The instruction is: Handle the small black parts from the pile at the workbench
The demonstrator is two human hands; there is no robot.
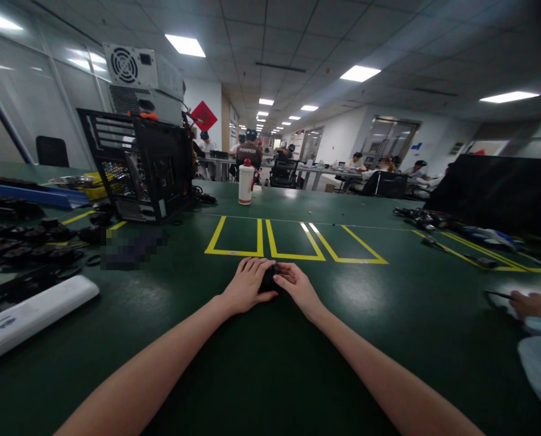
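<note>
Between my hands, a small black object (pixel 269 280) sits at the middle of the green table (pixel 197 363); its kind is hard to make out because fingers cover much of it. My left hand (pixel 248 284) curls over its left side, fingers across the top and thumb along the near side. From the right, my right hand (pixel 297 286) closes fingertips and thumb on its other side. Just beyond my hands, yellow tape outlines (pixel 292 259) mark the tabletop.
An open black computer case (pixel 161 169) with power supplies (pixel 131 66) on top stands left. Nearer are dark parts (pixel 38 242) and a long white case (pixel 38 318). A white bottle (pixel 245 184) stands behind. Cables (pixel 424 218) lie right, near another person's hand (pixel 534 304).
</note>
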